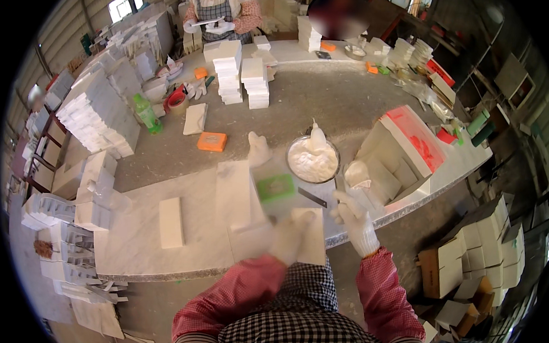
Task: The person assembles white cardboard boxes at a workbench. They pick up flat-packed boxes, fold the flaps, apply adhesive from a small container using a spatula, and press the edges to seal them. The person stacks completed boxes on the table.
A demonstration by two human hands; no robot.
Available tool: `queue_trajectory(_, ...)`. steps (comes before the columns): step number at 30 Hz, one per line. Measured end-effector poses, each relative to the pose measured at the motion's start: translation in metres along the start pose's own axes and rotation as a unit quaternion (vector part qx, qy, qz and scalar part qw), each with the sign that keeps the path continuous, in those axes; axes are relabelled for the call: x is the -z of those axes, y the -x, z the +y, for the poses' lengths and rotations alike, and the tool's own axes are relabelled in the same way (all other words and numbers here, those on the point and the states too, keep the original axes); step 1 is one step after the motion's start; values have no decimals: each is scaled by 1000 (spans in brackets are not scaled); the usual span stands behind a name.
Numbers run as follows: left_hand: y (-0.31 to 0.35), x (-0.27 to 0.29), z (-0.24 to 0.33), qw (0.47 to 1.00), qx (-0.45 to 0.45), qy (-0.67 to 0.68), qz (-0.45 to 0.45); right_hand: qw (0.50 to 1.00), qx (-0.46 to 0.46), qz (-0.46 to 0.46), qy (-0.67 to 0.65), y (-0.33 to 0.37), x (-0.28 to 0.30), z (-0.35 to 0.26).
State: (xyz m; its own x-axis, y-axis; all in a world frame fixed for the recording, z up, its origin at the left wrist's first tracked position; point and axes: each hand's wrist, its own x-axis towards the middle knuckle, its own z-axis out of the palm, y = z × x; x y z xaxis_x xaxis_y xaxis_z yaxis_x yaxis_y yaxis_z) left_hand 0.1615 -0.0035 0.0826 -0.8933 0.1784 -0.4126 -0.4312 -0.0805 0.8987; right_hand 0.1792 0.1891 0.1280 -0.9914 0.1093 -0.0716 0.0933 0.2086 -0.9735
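Observation:
My left hand (289, 237), in a white glove and smeared by motion, grips a flat white tile (312, 244) at the table's front edge, its thumb over the tile's face. To the right, my gloved right hand (356, 224) is raised beside the tile, fingers curled together; what they hold, if anything, I cannot make out. A dark flat blade (313, 197) lies just beyond the tile. Behind it are a blurred green block (275, 187) and a metal bowl (311, 177) of white paste with a white-covered tool (317, 138) standing in it.
A narrow white tile (172, 223) lies at left on the pale slab (133, 239). An orange box (212, 141), a green bottle (146, 114) and tall tile stacks (98, 117) stand farther back. An open box (388, 160) is at right. Across the table, another person (222, 15) holds a tile.

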Motion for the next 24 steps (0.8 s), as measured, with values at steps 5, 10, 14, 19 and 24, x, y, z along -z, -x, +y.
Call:
queue_trajectory(5,-85,14,-80,999,-24,5,31,991,-10,-37,129,-42,8,-35)
queue_trajectory(10,-79,-6,-26,982,20,180,58,957,167,-40,235,-93,20,22)
queue_trajectory(14,-99,2,-37,973,-7,230,26,980,-74,-70,173,-105,5,-23)
queue_trajectory(19,-96,-3,-11,966,21,251,56,985,-34,5,171,-123,7,-2)
queue_trajectory(24,-101,-3,-12,968,32,243,56,947,112,130,273,-148,12,30)
